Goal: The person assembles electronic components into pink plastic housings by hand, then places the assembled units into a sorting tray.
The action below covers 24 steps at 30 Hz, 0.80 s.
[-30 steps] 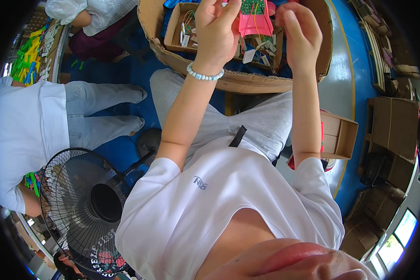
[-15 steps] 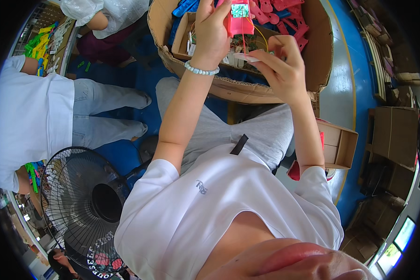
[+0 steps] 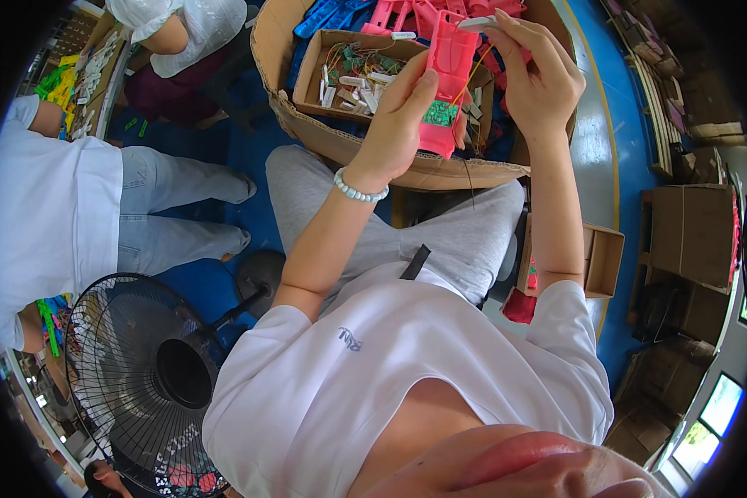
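Note:
My left hand (image 3: pixel 400 124) grips a long pink plastic housing (image 3: pixel 451 60) by its side, open face up. A green circuit board (image 3: pixel 439 114) sits in its near end. At the housing's far end, my right hand (image 3: pixel 544 81) pinches a flat white piece (image 3: pixel 476 24) between thumb and fingers. A yellow wire (image 3: pixel 472 73) runs between board and white piece; a dark wire hangs below the housing. Beneath my hands, a small carton (image 3: pixel 307 76) holds white pieces and wired boards. It stands inside a large cardboard box (image 3: pixel 266 46) with pink parts (image 3: pixel 383 15) and blue parts (image 3: pixel 328 17).
A black fan (image 3: pixel 153 373) stands at my left. Two people (image 3: pixel 54 207) work at a table with coloured parts on the far left. A shallow cardboard tray (image 3: pixel 603 261) lies beyond my right arm, and stacked cartons (image 3: pixel 693 236) line the right side.
The housing has come nearer and now lies lengthwise, its board at the near end. My right hand has moved up and right with the white piece, to the housing's far end.

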Each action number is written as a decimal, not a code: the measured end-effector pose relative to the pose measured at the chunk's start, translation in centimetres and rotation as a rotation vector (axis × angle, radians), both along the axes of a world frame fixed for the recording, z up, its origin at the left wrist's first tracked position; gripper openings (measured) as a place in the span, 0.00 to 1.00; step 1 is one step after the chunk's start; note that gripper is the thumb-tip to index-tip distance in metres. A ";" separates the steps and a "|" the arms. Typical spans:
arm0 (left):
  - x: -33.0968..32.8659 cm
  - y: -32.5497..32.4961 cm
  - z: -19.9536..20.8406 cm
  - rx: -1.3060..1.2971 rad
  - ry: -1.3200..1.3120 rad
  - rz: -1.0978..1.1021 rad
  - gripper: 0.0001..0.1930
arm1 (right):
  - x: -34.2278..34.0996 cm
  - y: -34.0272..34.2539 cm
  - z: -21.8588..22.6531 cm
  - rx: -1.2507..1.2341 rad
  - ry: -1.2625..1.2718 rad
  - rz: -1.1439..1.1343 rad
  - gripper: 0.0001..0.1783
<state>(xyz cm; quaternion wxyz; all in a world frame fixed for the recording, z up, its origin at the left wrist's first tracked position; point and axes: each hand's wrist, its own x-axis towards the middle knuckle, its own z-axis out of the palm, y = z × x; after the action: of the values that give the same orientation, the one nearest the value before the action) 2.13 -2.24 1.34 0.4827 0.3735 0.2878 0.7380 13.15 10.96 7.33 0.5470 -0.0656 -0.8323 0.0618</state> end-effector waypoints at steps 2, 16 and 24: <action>0.2 -0.4 -0.1 -0.027 0.027 0.019 0.21 | -0.4 0.0 -0.4 0.033 0.060 0.035 0.09; 0.8 -1.6 0.8 -0.010 -0.135 -0.077 0.21 | 1.1 1.1 -0.9 -0.565 -0.087 0.397 0.16; 1.6 -1.6 0.7 0.014 -0.282 -0.202 0.22 | -0.2 0.0 -3.2 -0.292 0.071 0.099 0.14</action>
<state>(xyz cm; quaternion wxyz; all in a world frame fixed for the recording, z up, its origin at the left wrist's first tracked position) 3.69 -3.84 2.01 0.5873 0.2966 0.1729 0.7330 12.93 10.96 4.09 0.5569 -0.1012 -0.7968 0.2114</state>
